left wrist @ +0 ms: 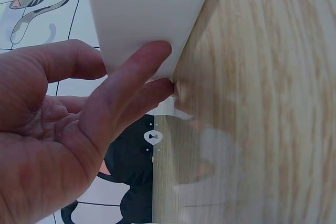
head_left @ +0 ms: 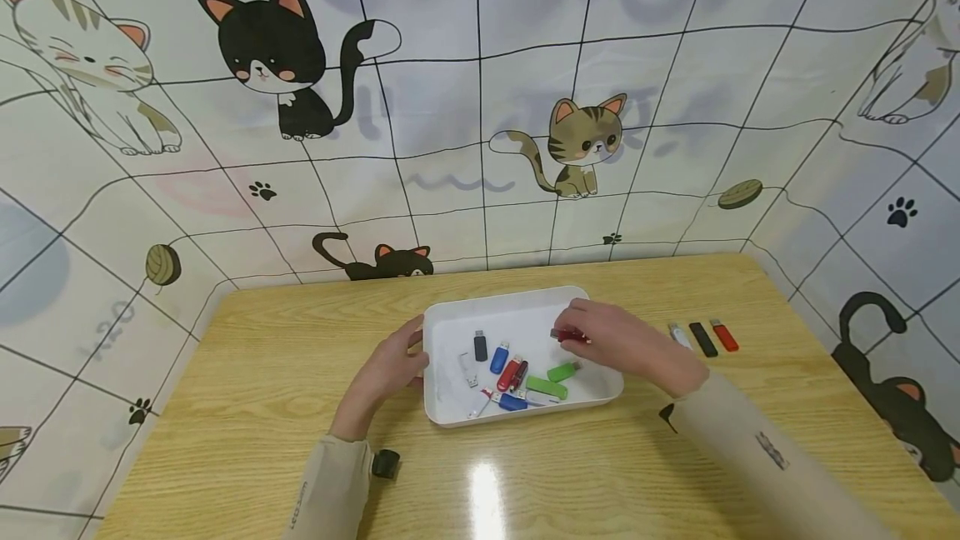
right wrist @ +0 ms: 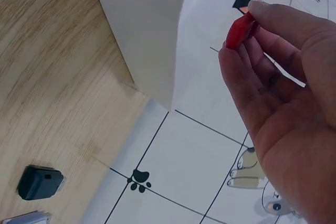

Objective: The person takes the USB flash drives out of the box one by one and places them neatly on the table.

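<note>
My right hand (head_left: 603, 333) pinches a red USB stick (right wrist: 240, 31) between thumb and fingertips, over the right part of a white tray (head_left: 517, 301). In the head view, the metal plug points left out of the fingers. My left hand (head_left: 388, 363) is at the tray's left end, fingertips resting against its outer wall. In the tray lie a black USB stick (head_left: 480, 346), a blue one (head_left: 499, 358), a red one (head_left: 509, 373), two green ones (head_left: 547, 387), a second blue one (head_left: 513, 402) and several others, some overlapping near the front.
On the wooden table (head_left: 300, 373), right of the tray, a white USB stick (head_left: 679, 335), a black one (head_left: 703, 339) and a red one (head_left: 725, 336) lie in a row. A cat-print backdrop (head_left: 442, 123) stands behind the table and along its sides.
</note>
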A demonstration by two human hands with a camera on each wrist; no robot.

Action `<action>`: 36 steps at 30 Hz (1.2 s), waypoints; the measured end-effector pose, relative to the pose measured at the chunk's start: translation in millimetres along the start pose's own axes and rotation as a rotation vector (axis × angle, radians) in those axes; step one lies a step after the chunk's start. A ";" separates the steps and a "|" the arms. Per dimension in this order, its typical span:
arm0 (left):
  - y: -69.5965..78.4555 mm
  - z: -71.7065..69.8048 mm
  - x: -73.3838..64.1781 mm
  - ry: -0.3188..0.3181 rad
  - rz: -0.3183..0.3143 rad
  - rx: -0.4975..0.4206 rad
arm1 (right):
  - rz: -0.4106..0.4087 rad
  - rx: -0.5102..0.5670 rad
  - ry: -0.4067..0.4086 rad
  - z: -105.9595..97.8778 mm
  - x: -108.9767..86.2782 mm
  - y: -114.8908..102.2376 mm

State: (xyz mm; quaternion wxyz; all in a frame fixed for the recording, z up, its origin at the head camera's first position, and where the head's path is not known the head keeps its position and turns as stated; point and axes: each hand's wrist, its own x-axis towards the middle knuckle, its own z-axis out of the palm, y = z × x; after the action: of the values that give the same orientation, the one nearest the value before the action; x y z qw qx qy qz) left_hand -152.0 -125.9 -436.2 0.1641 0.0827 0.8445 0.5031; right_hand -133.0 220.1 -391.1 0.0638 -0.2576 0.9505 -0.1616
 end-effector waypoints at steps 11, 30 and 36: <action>0.5 -1.0 1.1 -0.004 -0.004 -0.007 | 0.082 0.060 0.153 -11.0 -21.6 10.8; 1.1 -1.0 0.6 -0.001 -0.032 0.024 | 0.280 0.187 0.329 -31.5 -69.1 56.0; 0.2 -0.7 2.1 0.001 -0.038 0.014 | 0.344 0.178 0.350 -36.0 -84.4 68.6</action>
State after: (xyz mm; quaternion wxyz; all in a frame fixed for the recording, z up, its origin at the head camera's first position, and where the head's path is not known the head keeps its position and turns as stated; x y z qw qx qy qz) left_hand -154.2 -125.8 -436.1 0.1728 0.0676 0.8495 0.4938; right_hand -100.1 329.0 -377.4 -0.0526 -0.0537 0.9590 -0.2734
